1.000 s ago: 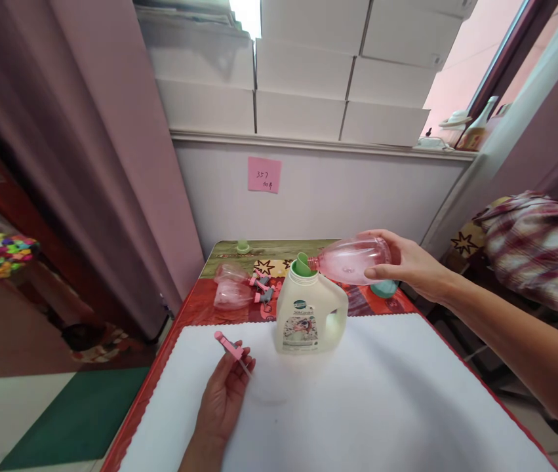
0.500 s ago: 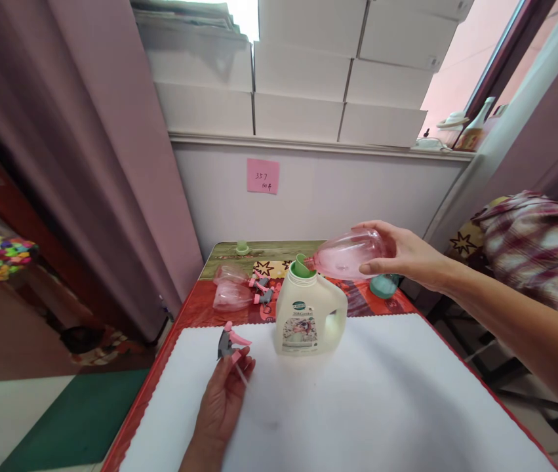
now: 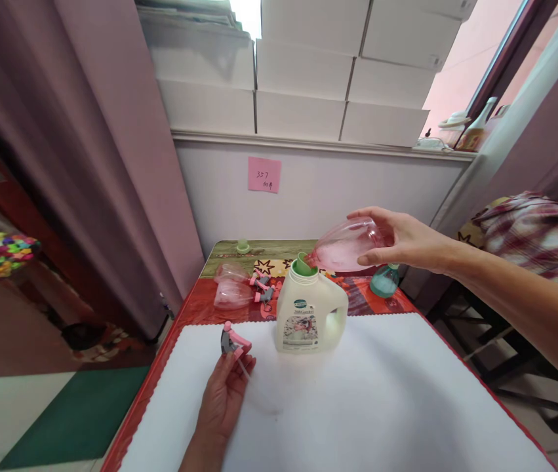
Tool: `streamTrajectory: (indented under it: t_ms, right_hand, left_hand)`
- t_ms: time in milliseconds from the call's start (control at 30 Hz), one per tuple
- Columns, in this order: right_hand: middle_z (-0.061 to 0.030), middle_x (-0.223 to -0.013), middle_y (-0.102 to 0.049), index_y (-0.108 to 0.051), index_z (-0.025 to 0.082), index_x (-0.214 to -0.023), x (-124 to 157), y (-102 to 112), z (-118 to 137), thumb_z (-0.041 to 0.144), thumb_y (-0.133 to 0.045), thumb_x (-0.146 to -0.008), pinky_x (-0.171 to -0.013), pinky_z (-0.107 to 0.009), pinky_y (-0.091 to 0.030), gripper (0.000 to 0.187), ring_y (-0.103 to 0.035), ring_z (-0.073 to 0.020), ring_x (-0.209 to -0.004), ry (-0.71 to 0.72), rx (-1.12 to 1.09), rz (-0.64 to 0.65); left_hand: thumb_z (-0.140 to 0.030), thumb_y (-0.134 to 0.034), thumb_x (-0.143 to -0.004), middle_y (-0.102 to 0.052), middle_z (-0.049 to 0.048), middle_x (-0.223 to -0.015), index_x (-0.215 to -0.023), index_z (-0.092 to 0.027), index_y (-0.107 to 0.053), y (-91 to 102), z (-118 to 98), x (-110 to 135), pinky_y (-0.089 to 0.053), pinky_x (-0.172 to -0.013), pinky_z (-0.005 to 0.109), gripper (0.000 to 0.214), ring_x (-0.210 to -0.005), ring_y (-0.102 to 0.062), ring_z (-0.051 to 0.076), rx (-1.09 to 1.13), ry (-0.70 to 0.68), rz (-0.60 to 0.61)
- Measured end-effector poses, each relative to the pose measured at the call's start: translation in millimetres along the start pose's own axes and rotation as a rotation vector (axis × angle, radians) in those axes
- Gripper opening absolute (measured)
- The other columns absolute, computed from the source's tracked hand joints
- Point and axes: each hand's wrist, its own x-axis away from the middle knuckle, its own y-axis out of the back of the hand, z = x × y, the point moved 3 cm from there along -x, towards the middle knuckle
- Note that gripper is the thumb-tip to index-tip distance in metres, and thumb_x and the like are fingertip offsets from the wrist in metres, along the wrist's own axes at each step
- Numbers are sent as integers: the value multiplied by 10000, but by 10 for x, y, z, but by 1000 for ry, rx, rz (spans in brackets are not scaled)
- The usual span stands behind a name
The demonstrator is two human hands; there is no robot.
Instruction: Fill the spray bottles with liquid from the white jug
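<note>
My right hand (image 3: 409,241) grips a clear pink bottle (image 3: 345,246), tipped neck-down into a green funnel (image 3: 302,264). The funnel sits in the mouth of a cream jug (image 3: 311,313) with a handle, which stands upright on the white mat (image 3: 381,400). My left hand (image 3: 224,394) rests on the mat in front of the jug, to its left, and pinches a pink and grey spray head (image 3: 233,343) with its thin tube hanging down. The two hands are well apart.
Behind the jug lie two pink spray bottles (image 3: 235,288) on the red table (image 3: 195,305). A teal bottle (image 3: 383,282) stands at the right back, a small green cap (image 3: 242,246) at the far edge. White boxes (image 3: 303,72) fill the sill; a plaid cloth (image 3: 539,239) lies right.
My right hand has raised the base of the pink bottle, so it tilts more steeply into the funnel. My left hand has turned the spray head upright.
</note>
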Motion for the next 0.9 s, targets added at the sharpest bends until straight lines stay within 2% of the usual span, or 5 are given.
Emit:
streamTrajectory:
  t_ms: [100, 267, 467, 700, 900]
  right_hand:
    - [-84, -1198, -771, -659, 288, -1404, -37, 28, 35, 418, -918, -643, -839, -461, -675, 814, -755, -321, -1004, 21, 37, 18]
    - [-93, -1184, -769, -638, 264, -1425, -111, 72, 96, 458, -922, -637, -887, -484, -664, 860, -751, -323, -999, 55, 95, 44]
    - [-53, -1101, -774, -688, 289, -1325, -242, 109, 262, 496, -932, -617, -912, -494, -633, 778, -740, -324, -992, 109, 238, 74]
    - [-27, -1190, -772, -702, 336, -1358, -419, 113, 490, 452, -946, -612, -1006, -519, -591, 794, -727, -356, -1106, 230, 307, 133]
    - [-3, -1168, -776, -720, 344, -1348, -554, 80, 619, 402, -972, -571, -1078, -528, -555, 819, -689, -379, -1216, 321, 314, 168]
  left_hand:
    - [-121, -644, -935, -832, 118, -984, -841, -176, -805, 2, 4, -4, -675, -787, 316, 194, -753, -767, 170, -7, 4, 8]
    - [-141, -669, -920, -832, 117, -992, -825, -179, -809, 16, 9, -1, -676, -800, 327, 173, -758, -768, 178, -10, 6, 16]
    - [-116, -663, -921, -828, 131, -992, -840, -163, -812, 26, 14, -12, -674, -796, 330, 176, -757, -767, 178, -6, 6, 23]
    - [-146, -669, -924, -828, 121, -989, -861, -179, -807, 39, 20, -26, -674, -805, 338, 155, -765, -772, 182, -2, 8, 29]
    - [-138, -665, -924, -831, 118, -970, -835, -185, -802, 30, 19, -19, -672, -802, 327, 169, -765, -777, 184, -8, 12, 27]
